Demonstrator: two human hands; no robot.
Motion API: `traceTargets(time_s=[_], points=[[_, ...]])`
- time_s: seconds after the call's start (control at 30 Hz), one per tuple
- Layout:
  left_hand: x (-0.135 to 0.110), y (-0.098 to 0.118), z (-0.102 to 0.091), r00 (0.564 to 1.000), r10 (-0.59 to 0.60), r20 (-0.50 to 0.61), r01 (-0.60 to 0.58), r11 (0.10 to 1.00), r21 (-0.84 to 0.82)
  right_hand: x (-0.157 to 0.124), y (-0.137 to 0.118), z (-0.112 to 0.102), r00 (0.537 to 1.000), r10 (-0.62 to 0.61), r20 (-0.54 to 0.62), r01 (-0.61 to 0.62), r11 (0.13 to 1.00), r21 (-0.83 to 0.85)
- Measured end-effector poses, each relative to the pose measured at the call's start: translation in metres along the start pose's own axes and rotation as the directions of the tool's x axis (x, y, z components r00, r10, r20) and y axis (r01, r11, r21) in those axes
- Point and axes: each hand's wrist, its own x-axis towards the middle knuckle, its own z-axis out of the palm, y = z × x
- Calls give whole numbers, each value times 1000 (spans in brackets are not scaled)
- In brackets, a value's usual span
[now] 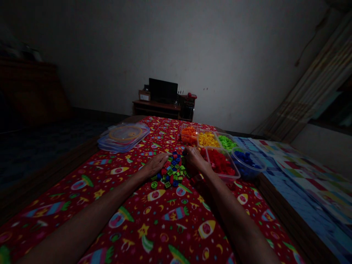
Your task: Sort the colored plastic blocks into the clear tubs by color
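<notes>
A small heap of mixed plastic bricks (172, 171), red, blue and green, lies on a red rocket-print cloth (154, 220). My left hand (157, 163) rests flat on the cloth at the heap's left edge, fingers stretched toward it. My right hand (194, 158) lies at the heap's right edge, fingers extended and slightly curved around the bricks. Neither hand holds anything that I can see.
Clear tubs of sorted bricks stand right of the heap: orange (188, 134), yellow (208, 139), green (227, 142), red (221, 164) and blue (247, 161). Stacked clear lids (123, 137) lie at the left. A low shelf with a dark screen (163, 91) stands by the far wall.
</notes>
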Motion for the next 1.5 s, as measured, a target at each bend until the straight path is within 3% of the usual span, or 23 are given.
traceTargets(time_s=[0.3, 0.5, 0.63, 0.73, 0.87, 1.0, 1.07, 1.13, 1.2, 1.27, 1.33, 1.43, 1.5], points=[[0, -1, 1, 1000, -2, 8, 2, 1000, -5, -3, -10, 1, 998, 60, 16, -58, 995, -81], [1, -2, 0, 1000, -5, 13, 5, 1000, 12, -2, -6, -5, 999, 30, 23, -30, 999, -10], [1, -3, -2, 1000, -2, 28, 2, 1000, 14, -1, -2, -23, 998, 51, -22, -50, 998, 33], [1, -4, -2, 1000, 5, 29, -6, 1000, 11, -6, 11, -48, 985, 123, -117, -114, 990, 77], [1, -5, -2, 1000, 5, 31, -6, 1000, 30, -22, 47, -87, 942, 221, -253, -201, 974, 104], [1, -4, -2, 999, -2, 39, 1, 999, 37, -51, 93, -121, 887, 407, -218, -411, 911, 31], [1, -4, -2, 999, -3, 35, 2, 999, 35, -68, 110, -133, 836, 497, -232, -514, 857, -18], [2, -6, -2, 999, -1, 33, 0, 1000, 31, -83, 122, -141, 770, 608, -193, -630, 773, -76], [2, -6, -1, 1000, 3, 30, -4, 1000, 31, -91, 129, -146, 702, 709, -68, -710, 691, -132], [2, -6, -2, 1000, 4, 29, -5, 999, 36, -92, 129, -148, 669, 743, 15, -731, 662, -163], [2, -5, -2, 1000, 5, 29, -6, 999, 36, -85, 123, -150, 708, 704, -57, -703, 693, -159], [2, -3, -3, 1000, -2, 28, 1, 999, 35, -63, 95, -145, 808, 518, -279, -567, 814, -130], [2, -2, -3, 1000, -6, 25, 5, 999, 39, -44, 65, -132, 883, 366, -292, -411, 905, -109]])
